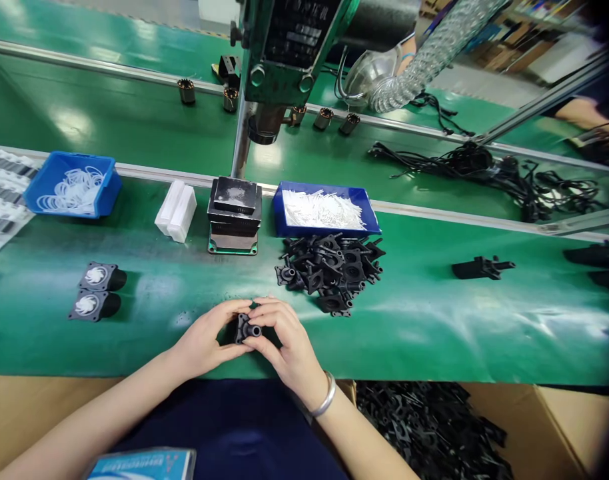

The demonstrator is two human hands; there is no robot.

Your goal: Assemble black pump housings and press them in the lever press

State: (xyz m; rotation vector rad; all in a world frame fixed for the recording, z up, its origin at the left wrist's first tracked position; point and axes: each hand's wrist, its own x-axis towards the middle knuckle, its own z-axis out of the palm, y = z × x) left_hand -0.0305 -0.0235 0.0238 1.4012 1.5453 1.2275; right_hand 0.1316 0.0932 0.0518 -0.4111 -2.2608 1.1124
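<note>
A black plastic pump cover (247, 329) with a short round nozzle and screw-hole corners is held between my two hands just above the green bench. My left hand (208, 338) grips its left side with thumb and fingers. From the right, my right hand (280, 337) closes its fingers and thumb on the cover near the nozzle. Whatever sits beneath the cover is mostly hidden by my fingers. A heap of similar black covers (334, 270) lies right of and beyond my right hand. Two black pump bodies with white impellers (95, 275) rest off to the left.
A press head (264, 130) hangs above a black block (234, 215). Beside it are a blue tray of white pins (327, 210), white blocks (176, 210) and a blue bin of white rings (74, 187). A pump (479, 268) lies right; black cables (464, 160) lie behind.
</note>
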